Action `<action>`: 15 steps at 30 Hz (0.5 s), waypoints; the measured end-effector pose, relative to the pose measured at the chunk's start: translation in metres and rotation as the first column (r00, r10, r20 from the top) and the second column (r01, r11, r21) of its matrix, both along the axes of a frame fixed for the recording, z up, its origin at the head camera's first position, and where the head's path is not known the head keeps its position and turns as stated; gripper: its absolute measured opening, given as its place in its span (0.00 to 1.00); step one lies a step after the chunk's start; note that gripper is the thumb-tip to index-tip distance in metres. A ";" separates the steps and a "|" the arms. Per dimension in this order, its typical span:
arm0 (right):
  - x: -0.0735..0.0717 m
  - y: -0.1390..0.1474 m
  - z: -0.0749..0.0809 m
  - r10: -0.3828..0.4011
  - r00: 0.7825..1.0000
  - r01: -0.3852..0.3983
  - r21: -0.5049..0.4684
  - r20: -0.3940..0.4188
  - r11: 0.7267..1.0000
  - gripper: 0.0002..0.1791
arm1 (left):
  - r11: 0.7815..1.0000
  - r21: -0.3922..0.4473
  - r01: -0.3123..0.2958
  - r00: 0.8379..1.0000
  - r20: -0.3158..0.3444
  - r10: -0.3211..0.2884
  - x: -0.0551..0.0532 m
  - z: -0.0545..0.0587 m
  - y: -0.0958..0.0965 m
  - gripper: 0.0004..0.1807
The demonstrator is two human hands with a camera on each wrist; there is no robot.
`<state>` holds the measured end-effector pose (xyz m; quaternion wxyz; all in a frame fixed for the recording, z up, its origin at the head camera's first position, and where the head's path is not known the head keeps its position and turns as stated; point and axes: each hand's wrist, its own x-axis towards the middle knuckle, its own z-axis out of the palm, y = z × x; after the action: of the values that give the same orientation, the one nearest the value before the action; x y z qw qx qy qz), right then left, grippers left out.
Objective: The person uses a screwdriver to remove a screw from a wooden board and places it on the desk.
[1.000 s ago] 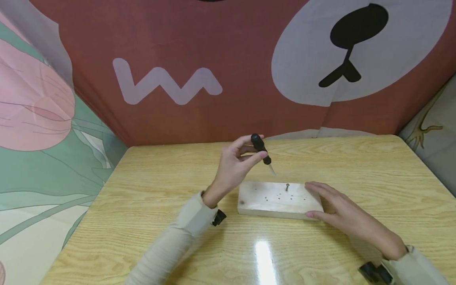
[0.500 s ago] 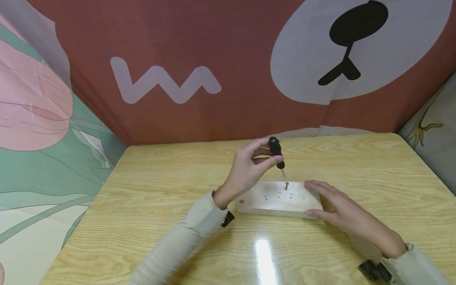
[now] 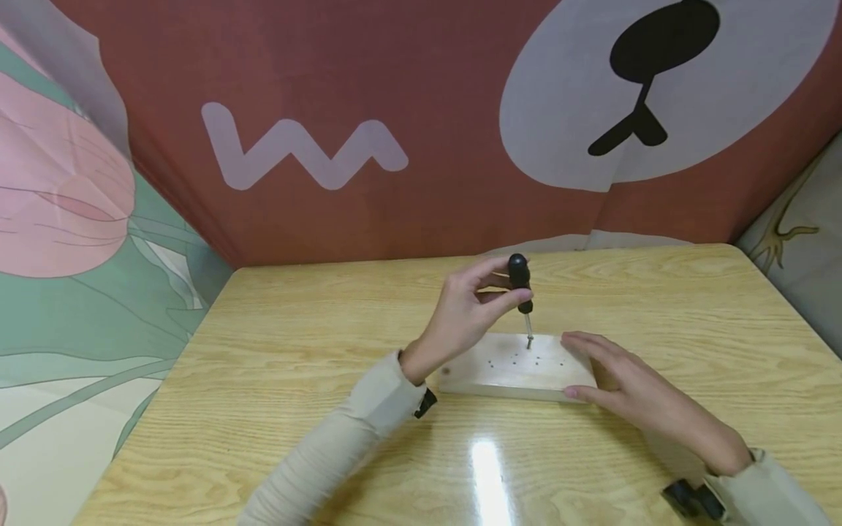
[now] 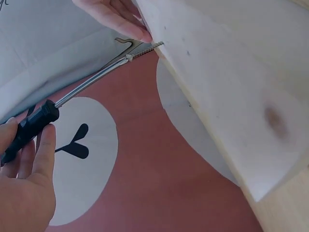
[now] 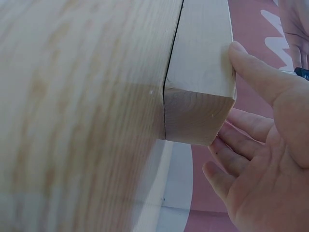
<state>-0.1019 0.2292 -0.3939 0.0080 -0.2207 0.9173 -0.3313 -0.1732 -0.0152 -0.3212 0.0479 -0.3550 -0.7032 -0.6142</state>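
Observation:
My left hand [image 3: 457, 314] pinches the black handle of a screwdriver [image 3: 519, 274] between thumb and fingers, its shaft pointing down. A screw [image 3: 529, 342] stands up from the far edge of a pale wooden block [image 3: 470, 376] with several small holes. In the left wrist view the screwdriver [image 4: 82, 88] meets the head of the screw [image 4: 145, 50], roughly in line with it. My right hand [image 3: 631, 383] holds the block's right end, thumb at the near edge and fingers at the far one. The right wrist view shows the thumb touching the block [image 5: 200, 63].
The block lies on a light wood-grain table [image 3: 316, 343]. Behind the table hangs a brown cloth [image 3: 447, 197] with a cartoon face, and patterned cloths hang at both sides. A black strap piece [image 3: 693, 500] sits at my right wrist.
My left hand has carried the screwdriver right, and its tip has come from the left of the screw onto the screw's head. The right hand and block have stayed put.

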 end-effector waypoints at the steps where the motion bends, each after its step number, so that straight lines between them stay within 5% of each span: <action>1: 0.000 0.000 0.000 0.001 1.000 -0.001 0.000 -0.003 1.000 0.38 | 1.000 -0.010 0.001 1.000 -0.001 -0.001 0.000 0.001 0.001 0.20; 15: -0.001 0.001 -0.001 -0.004 1.000 0.004 0.018 -0.022 1.000 0.37 | 0.992 -0.120 0.044 0.999 0.035 -0.040 0.000 0.005 0.005 0.21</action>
<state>-0.1028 0.2298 -0.3950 -0.0007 -0.2224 0.9207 -0.3207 -0.1730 -0.0100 -0.3161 0.0019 -0.3621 -0.7319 -0.5772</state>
